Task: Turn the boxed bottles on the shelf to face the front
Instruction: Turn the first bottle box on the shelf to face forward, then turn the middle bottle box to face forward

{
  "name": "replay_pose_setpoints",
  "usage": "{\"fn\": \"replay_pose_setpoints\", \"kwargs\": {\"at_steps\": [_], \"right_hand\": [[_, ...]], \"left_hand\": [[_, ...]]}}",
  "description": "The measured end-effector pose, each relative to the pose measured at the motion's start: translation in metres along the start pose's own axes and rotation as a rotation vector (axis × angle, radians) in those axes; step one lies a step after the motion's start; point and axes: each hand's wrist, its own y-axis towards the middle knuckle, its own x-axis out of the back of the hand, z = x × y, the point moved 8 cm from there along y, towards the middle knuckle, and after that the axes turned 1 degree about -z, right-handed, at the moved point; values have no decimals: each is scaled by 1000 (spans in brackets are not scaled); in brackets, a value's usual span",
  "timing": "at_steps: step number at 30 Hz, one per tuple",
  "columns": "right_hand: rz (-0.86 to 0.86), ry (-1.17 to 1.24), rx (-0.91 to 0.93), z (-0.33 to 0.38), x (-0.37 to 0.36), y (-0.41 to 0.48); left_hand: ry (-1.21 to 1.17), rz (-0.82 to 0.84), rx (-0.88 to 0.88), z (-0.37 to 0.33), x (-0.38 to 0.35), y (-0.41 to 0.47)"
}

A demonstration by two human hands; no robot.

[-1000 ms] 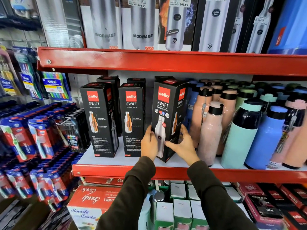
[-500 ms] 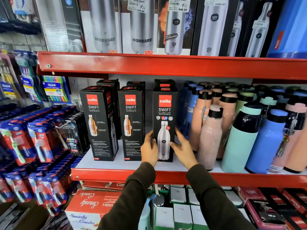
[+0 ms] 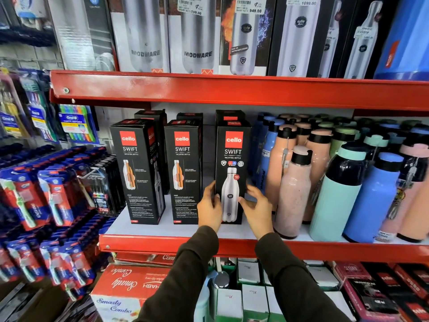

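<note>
Hands squaring third boxed bottle at shelf front edge: left hand touching, right hand spread beside. Next likely: other two boxes.

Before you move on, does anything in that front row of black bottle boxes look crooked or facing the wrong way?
Yes. The right box between the hands shows its front, a steel bottle picture. The middle box and left box show a different panel with a cutaway bottle and small print, and the left box also sits angled, its side showing.
</note>
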Motion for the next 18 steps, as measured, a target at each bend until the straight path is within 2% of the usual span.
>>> {"fn": "replay_pose_setpoints", "kwargs": {"at_steps": [5, 12, 15, 18], "right_hand": [[-197, -24, 24, 4, 12, -9], [-318, -17, 131, 27, 7, -28], [-279, 23, 197, 46, -14, -40], [-156, 41, 191, 56, -47, -48]], "left_hand": [[32, -73, -1, -3, 12, -7], [-14, -120, -194, -25, 42, -22], [49, -218, -380, -41, 65, -29], [155, -396, -385, -41, 92, -27]]}}
